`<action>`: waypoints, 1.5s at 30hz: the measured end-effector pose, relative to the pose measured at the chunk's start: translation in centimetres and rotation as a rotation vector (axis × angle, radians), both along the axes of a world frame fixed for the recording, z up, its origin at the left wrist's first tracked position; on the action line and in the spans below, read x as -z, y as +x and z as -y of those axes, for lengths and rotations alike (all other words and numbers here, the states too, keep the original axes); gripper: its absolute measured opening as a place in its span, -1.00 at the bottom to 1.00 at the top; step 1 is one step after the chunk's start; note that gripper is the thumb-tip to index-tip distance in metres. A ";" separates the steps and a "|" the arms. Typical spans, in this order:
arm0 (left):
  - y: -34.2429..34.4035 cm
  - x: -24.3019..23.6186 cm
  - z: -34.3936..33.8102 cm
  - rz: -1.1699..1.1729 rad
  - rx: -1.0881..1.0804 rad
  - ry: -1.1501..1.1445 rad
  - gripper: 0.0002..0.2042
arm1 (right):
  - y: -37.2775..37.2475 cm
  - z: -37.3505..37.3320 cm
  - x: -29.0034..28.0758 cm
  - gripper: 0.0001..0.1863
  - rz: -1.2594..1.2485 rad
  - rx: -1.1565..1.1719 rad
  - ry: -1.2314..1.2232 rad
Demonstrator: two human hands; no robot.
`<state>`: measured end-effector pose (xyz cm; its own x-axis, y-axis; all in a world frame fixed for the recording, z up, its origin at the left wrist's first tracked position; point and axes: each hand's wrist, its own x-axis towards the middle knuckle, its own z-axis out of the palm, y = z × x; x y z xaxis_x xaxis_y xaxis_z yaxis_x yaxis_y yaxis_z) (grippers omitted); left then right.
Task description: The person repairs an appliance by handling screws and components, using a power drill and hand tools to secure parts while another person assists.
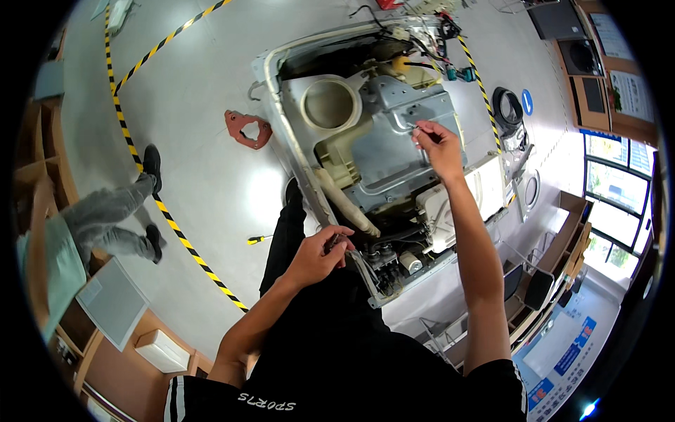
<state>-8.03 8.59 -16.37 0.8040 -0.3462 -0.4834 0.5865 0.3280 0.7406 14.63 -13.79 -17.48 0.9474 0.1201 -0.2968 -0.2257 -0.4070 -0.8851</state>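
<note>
Right hand: pinching, fingertips together, anything between too small to tell; best worked with a light, steady pinch
Left hand: curled around small dark pieces, well apart from right fingers; best cupped snugly against spills
Grey metal panel: directly below right fingertips, contact unclear

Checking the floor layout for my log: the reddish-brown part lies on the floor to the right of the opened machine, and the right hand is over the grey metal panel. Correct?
Not quite: the head view shows the reddish-brown part on the floor to the left of the opened machine. The right hand is over the grey metal panel.
</note>
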 end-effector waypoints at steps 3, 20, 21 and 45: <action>-1.0 0.4 -0.1 0.054 -0.052 -0.039 -0.69 | 1.6 0.1 1.6 -0.80 0.040 -0.032 -0.058; -3.3 0.8 -1.9 0.199 0.208 -0.014 -0.76 | 2.2 0.2 3.0 -0.72 -0.238 0.107 -0.034; -3.5 0.9 -1.8 0.239 0.180 0.019 -0.77 | 2.1 0.2 3.0 -0.72 -0.238 0.103 -0.047; -3.2 0.6 -1.2 0.358 0.345 0.096 -0.72 | -0.8 6.1 4.3 -0.74 -0.079 0.070 -0.174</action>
